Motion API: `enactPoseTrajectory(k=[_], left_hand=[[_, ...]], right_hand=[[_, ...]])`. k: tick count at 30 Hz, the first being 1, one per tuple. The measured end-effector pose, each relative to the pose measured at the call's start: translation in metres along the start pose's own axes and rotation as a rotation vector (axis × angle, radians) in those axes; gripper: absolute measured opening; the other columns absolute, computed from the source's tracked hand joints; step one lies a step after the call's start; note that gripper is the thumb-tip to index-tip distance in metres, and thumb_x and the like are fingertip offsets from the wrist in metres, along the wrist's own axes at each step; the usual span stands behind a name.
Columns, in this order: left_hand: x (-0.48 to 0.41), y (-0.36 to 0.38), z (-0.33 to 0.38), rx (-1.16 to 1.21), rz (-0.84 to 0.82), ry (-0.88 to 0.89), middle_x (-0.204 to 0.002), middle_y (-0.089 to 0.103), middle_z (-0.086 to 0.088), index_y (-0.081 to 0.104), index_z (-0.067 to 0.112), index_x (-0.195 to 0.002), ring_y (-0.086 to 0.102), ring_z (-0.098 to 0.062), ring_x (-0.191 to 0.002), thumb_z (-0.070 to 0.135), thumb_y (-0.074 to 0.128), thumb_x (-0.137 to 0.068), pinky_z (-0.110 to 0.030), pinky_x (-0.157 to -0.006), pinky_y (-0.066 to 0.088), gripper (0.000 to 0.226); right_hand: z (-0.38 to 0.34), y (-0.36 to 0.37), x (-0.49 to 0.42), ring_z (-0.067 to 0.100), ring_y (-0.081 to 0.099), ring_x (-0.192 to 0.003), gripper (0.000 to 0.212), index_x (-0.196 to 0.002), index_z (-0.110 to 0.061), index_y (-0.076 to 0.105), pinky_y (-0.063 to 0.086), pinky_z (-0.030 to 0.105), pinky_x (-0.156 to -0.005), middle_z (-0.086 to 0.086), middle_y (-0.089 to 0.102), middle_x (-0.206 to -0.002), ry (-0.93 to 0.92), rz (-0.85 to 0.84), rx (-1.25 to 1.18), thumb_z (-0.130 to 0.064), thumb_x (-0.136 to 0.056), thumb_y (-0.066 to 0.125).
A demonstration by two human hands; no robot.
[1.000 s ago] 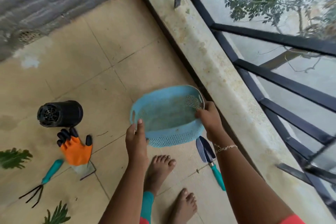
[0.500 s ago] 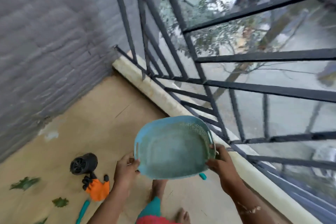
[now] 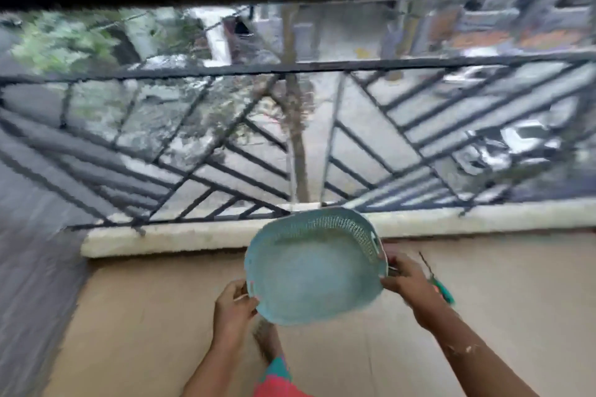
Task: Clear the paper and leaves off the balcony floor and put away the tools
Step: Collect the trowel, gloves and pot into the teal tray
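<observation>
gripping blue basket (image 3: pixel 309 271): left hand (image 3: pixel 233 306), right hand (image 3: pixel 408 280); no legible writing.

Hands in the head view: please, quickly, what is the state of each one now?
Left hand grips the blue plastic basket at its left rim.
Right hand grips the basket at its right rim.

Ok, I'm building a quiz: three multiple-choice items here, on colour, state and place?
1. The basket is: A) red B) light blue C) black
2. Held by: A) left hand and right hand B) one hand C) nobody
3. The teal-handled tool lies: A) in the basket B) on the floor right of the right hand C) under the left hand
Key: 1 B, its mesh is light blue; 2 A, fingers curl on both sides; 3 B, its handle shows beside that hand.
</observation>
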State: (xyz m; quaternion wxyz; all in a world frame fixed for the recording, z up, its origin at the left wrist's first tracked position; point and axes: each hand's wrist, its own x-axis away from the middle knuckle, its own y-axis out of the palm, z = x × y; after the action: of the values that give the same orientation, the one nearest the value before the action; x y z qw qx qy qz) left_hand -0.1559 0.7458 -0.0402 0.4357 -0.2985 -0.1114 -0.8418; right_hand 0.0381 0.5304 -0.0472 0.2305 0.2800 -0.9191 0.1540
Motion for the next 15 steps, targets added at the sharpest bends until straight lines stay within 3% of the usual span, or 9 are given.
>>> enactPoseTrajectory(k=[2, 4, 8, 10, 15], left_hand=[[0.018, 0.036, 0.002, -0.094, -0.119, 0.041, -0.096, 0.067, -0.021, 0.063, -0.002, -0.099, 0.061, -0.025, -0.080, -0.006, 0.065, -0.066, -0.017, -0.053, 0.053, 0.034], [0.035, 0.076, 0.007, -0.174, -0.229, 0.076, -0.093, 0.067, -0.019, 0.061, -0.005, -0.102, 0.060, -0.022, -0.075, -0.017, 0.053, -0.077, -0.017, -0.051, 0.052, 0.029], [0.063, 0.156, 0.013, -0.322, -0.398, 0.115, -0.075, 0.063, -0.016, 0.059, -0.003, -0.098, 0.056, -0.026, -0.064, -0.019, 0.049, -0.079, -0.025, -0.047, 0.050, 0.027], [0.071, 0.198, 0.013, -0.364, -0.483, 0.120, -0.084, 0.067, -0.022, 0.061, -0.005, -0.097, 0.061, -0.030, -0.073, -0.021, 0.050, -0.076, -0.037, -0.065, 0.053, 0.029], [0.088, 0.304, 0.016, -0.446, -0.671, 0.122, -0.085, 0.066, -0.015, 0.061, -0.001, -0.092, 0.060, -0.024, -0.074, -0.021, 0.048, -0.078, -0.029, -0.065, 0.051, 0.027]], right_hand=[[0.016, -0.041, 0.037, 0.025, 0.063, -0.093, 0.038, -0.102, -0.004, 0.059, 0.050, 0.021, -0.068, 0.012, 0.067, -0.102, -0.007, 0.117, -0.091, 0.005, -0.066, 0.066], [0.027, -0.079, 0.074, 0.024, 0.062, -0.094, 0.036, -0.099, -0.007, 0.057, 0.050, 0.023, -0.069, 0.012, 0.065, -0.104, 0.004, 0.200, -0.160, 0.011, -0.069, 0.064], [0.052, -0.148, 0.131, 0.013, 0.060, -0.082, 0.039, -0.093, -0.012, 0.054, 0.051, 0.016, -0.061, 0.004, 0.063, -0.096, 0.030, 0.339, -0.279, 0.019, -0.070, 0.058], [0.068, -0.179, 0.149, 0.013, 0.061, -0.081, 0.039, -0.094, -0.011, 0.053, 0.052, 0.018, -0.063, 0.006, 0.063, -0.096, 0.037, 0.427, -0.309, 0.022, -0.074, 0.054], [0.094, -0.254, 0.166, 0.015, 0.061, -0.079, 0.037, -0.095, -0.005, 0.053, 0.052, 0.018, -0.063, 0.008, 0.062, -0.097, 0.069, 0.604, -0.403, 0.025, -0.072, 0.055]])
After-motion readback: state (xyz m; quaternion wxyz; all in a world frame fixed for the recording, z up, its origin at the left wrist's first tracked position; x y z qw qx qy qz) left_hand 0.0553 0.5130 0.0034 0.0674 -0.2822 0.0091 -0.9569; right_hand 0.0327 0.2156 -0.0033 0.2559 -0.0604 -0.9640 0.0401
